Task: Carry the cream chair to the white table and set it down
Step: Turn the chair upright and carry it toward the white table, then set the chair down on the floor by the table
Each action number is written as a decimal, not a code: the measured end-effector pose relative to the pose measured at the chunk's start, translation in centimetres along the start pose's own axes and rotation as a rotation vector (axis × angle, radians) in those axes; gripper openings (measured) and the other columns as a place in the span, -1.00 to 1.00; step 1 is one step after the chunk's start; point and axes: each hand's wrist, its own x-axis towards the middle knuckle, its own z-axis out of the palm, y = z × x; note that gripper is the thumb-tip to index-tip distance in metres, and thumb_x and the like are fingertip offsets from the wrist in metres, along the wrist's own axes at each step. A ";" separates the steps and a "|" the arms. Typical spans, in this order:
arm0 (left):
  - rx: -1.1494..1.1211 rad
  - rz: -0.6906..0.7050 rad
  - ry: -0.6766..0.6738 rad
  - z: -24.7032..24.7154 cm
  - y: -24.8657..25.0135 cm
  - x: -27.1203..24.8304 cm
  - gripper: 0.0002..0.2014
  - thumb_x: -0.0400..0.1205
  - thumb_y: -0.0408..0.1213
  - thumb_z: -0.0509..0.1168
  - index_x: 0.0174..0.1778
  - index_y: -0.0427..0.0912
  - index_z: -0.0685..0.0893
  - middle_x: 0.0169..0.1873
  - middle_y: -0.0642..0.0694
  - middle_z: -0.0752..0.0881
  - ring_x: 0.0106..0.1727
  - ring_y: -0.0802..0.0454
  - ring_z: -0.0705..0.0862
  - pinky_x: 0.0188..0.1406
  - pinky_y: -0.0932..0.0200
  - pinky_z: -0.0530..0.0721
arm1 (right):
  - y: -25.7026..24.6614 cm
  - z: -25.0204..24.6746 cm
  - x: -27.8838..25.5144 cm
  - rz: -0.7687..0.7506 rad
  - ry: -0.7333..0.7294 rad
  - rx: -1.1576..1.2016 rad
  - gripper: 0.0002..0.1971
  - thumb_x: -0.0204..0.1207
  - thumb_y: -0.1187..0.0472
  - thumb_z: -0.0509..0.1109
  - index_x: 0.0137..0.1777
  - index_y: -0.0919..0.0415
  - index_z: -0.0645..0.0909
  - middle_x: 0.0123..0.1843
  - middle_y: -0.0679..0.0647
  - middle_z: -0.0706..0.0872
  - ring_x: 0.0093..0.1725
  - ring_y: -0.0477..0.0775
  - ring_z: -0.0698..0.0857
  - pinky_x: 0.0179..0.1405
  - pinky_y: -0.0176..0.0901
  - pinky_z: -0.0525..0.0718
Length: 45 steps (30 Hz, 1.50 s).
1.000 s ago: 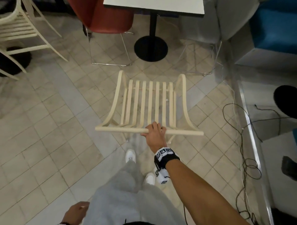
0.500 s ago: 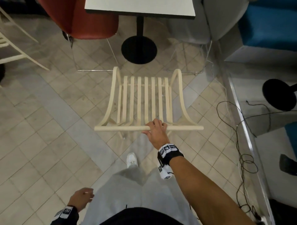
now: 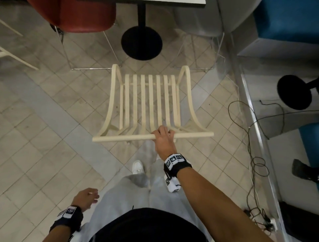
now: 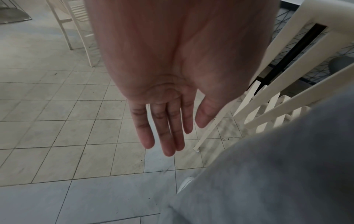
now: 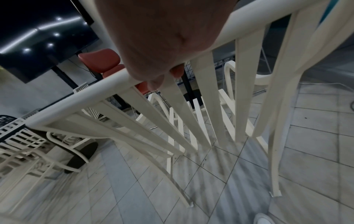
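Beige square floor tiles [image 3: 43, 146] run under everything. On them, or just above (the leg tips are too unclear to tell), the cream slatted wooden chair [image 3: 150, 101] faces the white table [image 3: 172, 1], near its round black base [image 3: 141, 43]. The right hand [image 3: 164, 140] curls round the chair's top rail. The left hand [image 4: 166, 118] hangs empty, fingers straight, beside the grey trousers [image 4: 277, 174].
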 end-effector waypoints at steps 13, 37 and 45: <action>-0.118 -0.096 0.052 3.1 5.3 -1.0 -0.79 0.68 -0.33 0.28 0.18 -0.26 0.71 -0.06 -0.25 0.81 -0.11 -0.17 0.76 -0.17 0.06 0.59 | 4.0 -2.2 13.0 -0.058 0.038 0.119 -0.80 0.39 0.31 0.55 -0.01 0.15 0.68 0.00 0.12 0.59 0.01 0.18 0.53 0.06 0.10 0.33; 0.319 0.854 0.616 -9.5 39.6 2.5 -0.60 0.50 -0.10 0.50 0.18 -0.13 0.57 0.01 -0.06 0.57 -0.03 0.01 0.57 -0.01 0.14 0.60 | 5.2 -4.1 30.5 -0.014 -0.085 0.256 -0.70 0.40 0.06 0.62 0.10 0.13 0.77 0.09 0.11 0.64 0.17 0.20 0.53 0.31 0.18 0.46; 0.815 1.015 0.362 -7.9 49.1 5.0 -0.49 0.50 0.27 0.28 0.25 0.05 0.67 0.06 0.05 0.73 0.12 -0.04 0.66 0.16 -0.05 0.61 | 13.0 -5.9 29.0 0.021 -0.056 0.187 -0.65 0.42 -0.05 0.56 0.14 0.10 0.74 0.06 0.05 0.67 0.09 0.15 0.54 0.21 0.09 0.49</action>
